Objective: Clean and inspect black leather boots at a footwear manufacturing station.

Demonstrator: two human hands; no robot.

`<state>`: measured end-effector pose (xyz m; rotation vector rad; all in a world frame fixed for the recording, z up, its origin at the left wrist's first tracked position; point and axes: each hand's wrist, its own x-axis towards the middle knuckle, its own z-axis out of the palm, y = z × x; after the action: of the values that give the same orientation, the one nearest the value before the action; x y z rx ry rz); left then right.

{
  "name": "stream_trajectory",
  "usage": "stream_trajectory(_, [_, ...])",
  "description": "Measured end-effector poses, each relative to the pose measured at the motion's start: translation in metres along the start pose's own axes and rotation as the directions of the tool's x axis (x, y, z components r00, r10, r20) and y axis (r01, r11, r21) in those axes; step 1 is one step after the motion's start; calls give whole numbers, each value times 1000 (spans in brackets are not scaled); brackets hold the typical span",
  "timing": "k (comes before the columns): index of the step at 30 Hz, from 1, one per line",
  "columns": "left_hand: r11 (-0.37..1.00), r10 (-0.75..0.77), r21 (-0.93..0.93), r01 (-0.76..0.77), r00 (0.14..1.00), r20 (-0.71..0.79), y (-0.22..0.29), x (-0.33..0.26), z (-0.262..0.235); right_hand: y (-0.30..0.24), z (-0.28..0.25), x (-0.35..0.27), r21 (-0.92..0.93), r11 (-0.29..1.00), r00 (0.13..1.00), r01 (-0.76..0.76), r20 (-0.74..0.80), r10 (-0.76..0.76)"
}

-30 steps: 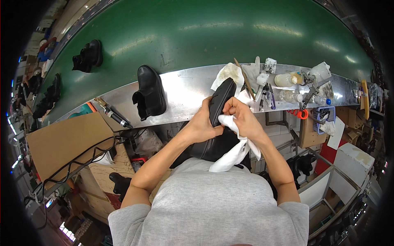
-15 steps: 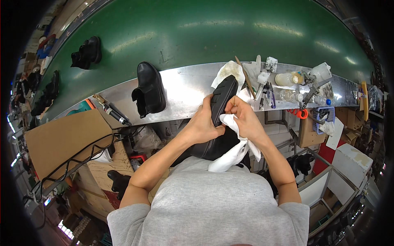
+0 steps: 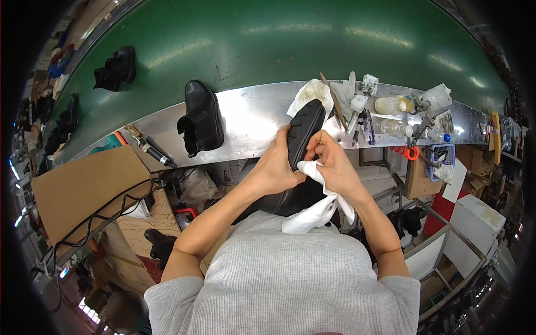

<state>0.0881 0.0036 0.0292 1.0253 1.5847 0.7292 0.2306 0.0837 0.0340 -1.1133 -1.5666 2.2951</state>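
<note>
A black shoe (image 3: 306, 127) is tilted sole-side in front of my body, its toe end pointing away over the metal ledge. My left hand (image 3: 277, 166) is wrapped round its left side, thumb across the sole edge. At the shoe's right edge, my right hand (image 3: 334, 166) has its fingers bent and a white cloth (image 3: 312, 216) pinched in them; the cloth hangs down toward my lap. Behind the toe lies a stained off-white cloth (image 3: 314, 92). A second black shoe (image 3: 202, 117) stands on the ledge to the left.
The metal ledge (image 3: 251, 114) borders a long green surface (image 3: 290, 50) bearing more black shoes (image 3: 116, 70). Bottles (image 3: 393, 105), brushes and pens crowd the right side. A cardboard sheet (image 3: 92, 192) with black cables lies at left; a blue basket (image 3: 441, 162) hangs at right.
Both hands keep their hold, with only a slight shift of the right fingers along the shoe edge. A blurred dark round shape has come in at the lower left.
</note>
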Motion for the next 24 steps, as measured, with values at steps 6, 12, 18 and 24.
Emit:
stream_trajectory(6, [999, -48, -24, 49, 999, 14, -4, 2, -1, 11, 0, 3, 42, 999, 1000, 26, -7, -26])
stream_trajectory(12, [996, -92, -10, 93, 993, 73, -8, 9, -4, 12, -7, 11, -7, 1000, 1000, 22, 3, -22])
stream_trajectory(18, [992, 54, -122, -35, 987, 150, -11, 6, -11, -2, -1, 3, -4, 1000, 999, -21, 35, 21])
stream_trajectory(24, [999, 10, -45, -4, 991, 131, -11, 2, -6, 3, -4, 3, 48, 999, 1000, 14, 17, -15])
